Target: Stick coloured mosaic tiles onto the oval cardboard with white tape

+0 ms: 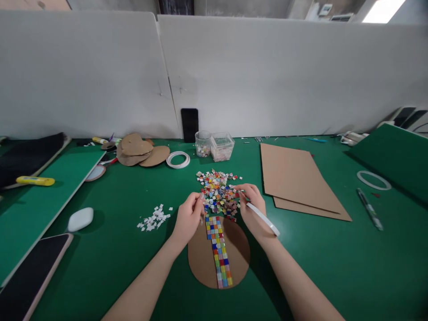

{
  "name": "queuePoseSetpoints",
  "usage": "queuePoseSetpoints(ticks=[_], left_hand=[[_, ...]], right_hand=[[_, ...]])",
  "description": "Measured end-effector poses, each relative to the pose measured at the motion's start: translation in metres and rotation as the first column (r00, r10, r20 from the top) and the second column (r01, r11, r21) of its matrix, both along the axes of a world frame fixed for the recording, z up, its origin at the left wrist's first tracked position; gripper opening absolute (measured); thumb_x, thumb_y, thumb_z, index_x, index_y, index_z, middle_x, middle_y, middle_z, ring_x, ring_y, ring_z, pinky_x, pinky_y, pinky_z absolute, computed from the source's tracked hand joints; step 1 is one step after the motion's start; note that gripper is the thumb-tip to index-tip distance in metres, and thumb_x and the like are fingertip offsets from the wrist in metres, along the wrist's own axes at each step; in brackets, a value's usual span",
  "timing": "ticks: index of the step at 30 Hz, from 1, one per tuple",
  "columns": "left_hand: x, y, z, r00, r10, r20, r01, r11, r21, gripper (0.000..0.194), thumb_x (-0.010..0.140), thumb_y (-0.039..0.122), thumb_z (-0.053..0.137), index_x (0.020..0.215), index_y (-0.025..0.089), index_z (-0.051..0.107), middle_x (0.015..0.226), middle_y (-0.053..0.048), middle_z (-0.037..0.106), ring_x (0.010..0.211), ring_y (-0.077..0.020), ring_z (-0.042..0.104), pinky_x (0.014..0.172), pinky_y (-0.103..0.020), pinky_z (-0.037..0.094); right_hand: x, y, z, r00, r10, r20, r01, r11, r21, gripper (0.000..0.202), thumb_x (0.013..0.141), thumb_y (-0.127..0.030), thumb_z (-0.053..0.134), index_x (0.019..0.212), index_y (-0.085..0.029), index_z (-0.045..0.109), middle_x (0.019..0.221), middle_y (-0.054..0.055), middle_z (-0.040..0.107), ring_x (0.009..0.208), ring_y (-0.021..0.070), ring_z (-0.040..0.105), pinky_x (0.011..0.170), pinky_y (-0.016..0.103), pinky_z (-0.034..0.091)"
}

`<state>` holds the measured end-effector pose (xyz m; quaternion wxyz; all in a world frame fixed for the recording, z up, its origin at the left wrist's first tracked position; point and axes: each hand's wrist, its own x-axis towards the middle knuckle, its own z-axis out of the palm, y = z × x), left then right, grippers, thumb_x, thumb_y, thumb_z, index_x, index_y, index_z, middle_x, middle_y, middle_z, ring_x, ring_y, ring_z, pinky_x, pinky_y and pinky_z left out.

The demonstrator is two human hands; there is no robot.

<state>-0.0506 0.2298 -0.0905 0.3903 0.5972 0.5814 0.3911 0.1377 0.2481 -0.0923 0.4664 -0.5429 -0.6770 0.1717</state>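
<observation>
A round cardboard piece (198,263) lies in front of me, with a strip of small coloured mosaic tiles (220,254) running down its middle. Beyond its far edge spreads a heap of loose mosaic tiles (219,191). My left hand (187,216) is closed in a pinch at the heap's left side, above the cardboard; what its fingertips hold is too small to make out. At the heap's right side, my right hand (253,206) is closed around a slim white tool (264,218) whose end sticks out toward the wrist. The tool's tip is hidden.
White tile chips (154,218) lie left of my left hand. Behind the heap stand clear plastic containers (222,147) and a phone (189,125). Cardboard sheets (297,178) are at right, near a pen (369,209). Cardboard discs (155,157) and a tape roll (178,166) sit back left.
</observation>
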Motion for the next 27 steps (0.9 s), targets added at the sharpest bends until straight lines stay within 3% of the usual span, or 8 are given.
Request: queuePoseSetpoints(ticks=[8,15,21,27], left_hand=[[-0.0011,-0.0017,0.0048,0.937,-0.043,-0.347,0.079,0.993,0.090,0.027,0.091,0.036,0.029,0.082,0.021,0.049,0.061,0.002,0.051,0.052,-0.0133,0.048,0.048,-0.023,0.030],[-0.0019,-0.0016,0.0060,0.919,-0.062,-0.388,0.099,0.992,0.075,0.031,0.091,0.035,0.028,0.078,0.020,0.051,0.070,-0.002,0.059,0.059,-0.0155,0.054,0.051,-0.024,0.035],[-0.0030,-0.0017,0.0045,0.919,-0.041,-0.392,0.074,0.995,0.070,0.029,0.091,0.034,0.029,0.088,0.020,0.054,0.080,-0.003,0.064,0.062,-0.0158,0.058,0.052,-0.024,0.038],[-0.0039,-0.0017,0.0036,0.926,0.001,-0.377,0.056,0.988,0.142,0.027,0.091,0.032,0.031,0.088,0.020,0.055,0.080,-0.004,0.063,0.076,-0.0185,0.059,0.061,-0.026,0.042]], right_hand=[[-0.0002,-0.0006,-0.0002,0.999,0.031,-0.011,-0.030,0.999,0.030,0.029,0.077,-0.007,0.037,0.092,-0.022,0.057,0.096,0.008,0.053,0.093,0.0221,0.056,0.079,0.037,0.047],[-0.0011,0.0001,-0.0028,0.999,0.001,-0.052,-0.003,0.999,-0.050,0.019,0.082,-0.016,0.042,0.093,-0.021,0.058,0.095,0.008,0.048,0.077,0.0187,0.056,0.059,0.031,0.050],[-0.0007,0.0008,-0.0031,0.999,-0.017,-0.047,0.015,0.999,-0.042,0.017,0.084,-0.020,0.043,0.093,-0.020,0.057,0.096,0.008,0.049,0.072,0.0168,0.057,0.059,0.030,0.050],[-0.0009,-0.0009,-0.0025,0.993,-0.006,-0.115,-0.009,0.993,-0.122,0.017,0.086,-0.023,0.041,0.095,-0.019,0.055,0.088,0.007,0.061,0.065,0.0159,0.060,0.056,0.027,0.047]])
